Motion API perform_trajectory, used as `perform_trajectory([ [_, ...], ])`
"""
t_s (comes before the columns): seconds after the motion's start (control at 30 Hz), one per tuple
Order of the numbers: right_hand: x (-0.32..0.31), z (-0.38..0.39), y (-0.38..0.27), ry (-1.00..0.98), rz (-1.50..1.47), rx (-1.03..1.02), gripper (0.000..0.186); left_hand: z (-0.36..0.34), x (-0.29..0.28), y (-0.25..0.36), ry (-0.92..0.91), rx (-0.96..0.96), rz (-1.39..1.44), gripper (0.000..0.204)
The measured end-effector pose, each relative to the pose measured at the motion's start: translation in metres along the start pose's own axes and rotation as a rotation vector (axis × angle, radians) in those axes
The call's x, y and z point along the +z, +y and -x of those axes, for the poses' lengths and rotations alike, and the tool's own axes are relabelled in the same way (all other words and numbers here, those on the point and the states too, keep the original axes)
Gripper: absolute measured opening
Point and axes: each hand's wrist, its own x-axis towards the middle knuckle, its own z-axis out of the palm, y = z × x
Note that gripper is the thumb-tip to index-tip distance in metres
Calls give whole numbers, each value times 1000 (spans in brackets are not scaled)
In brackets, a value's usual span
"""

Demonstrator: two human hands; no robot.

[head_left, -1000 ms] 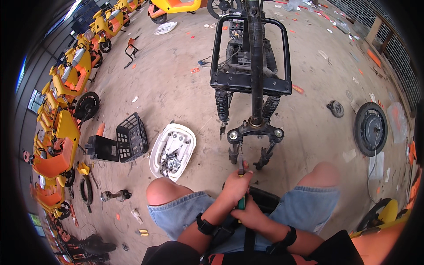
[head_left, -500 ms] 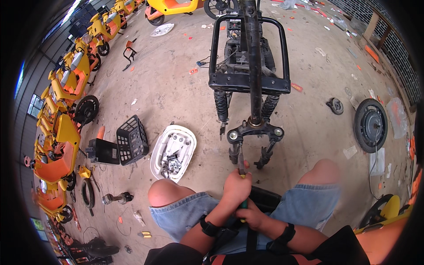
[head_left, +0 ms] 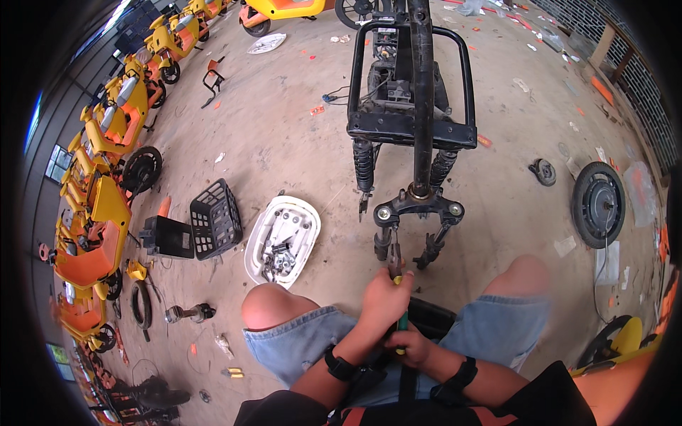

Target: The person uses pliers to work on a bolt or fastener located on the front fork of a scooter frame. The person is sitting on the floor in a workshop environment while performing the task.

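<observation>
"Now, we've got the tool out in front, at six o'clock from the fork, with its metal nose aimed up toward twelve!"

"And the grip?"

"Firm by the look of it! The left hand is wrapped round the upper part, close behind the metal; the right hand grasps the green-and-yellow handle low down. Whether the nose touches the fork, I can't tell."

"How would it handle, d'you reckon?"

"Light enough for one hand, I'd say, and stiff all through, nothing fragile. The handle looks smooth, so a greasy palm might slide."

"So where to take hold?"

"On the coloured handle, I'd judge, back from the nose, with a second hand at the tail for steadiness."

"Round the clock, then: tray of small parts at ten, wheel out at two!"
</observation>
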Motion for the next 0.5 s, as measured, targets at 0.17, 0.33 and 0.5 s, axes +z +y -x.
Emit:
perform_trajectory([
  [0.17, 17, 6, -11, -158, -159, 2, 45, -9, -6, -5, -145, -171, 463, 48],
  [0.33, 24, 11, -18, -240, -336, 33, 55, -19, -16, -6, -303, -289, 752, 45],
  [0.5, 30, 17, -27, -322, -448, 64, 59, -21, -26, -10, -467, -260, 790, 43],
])
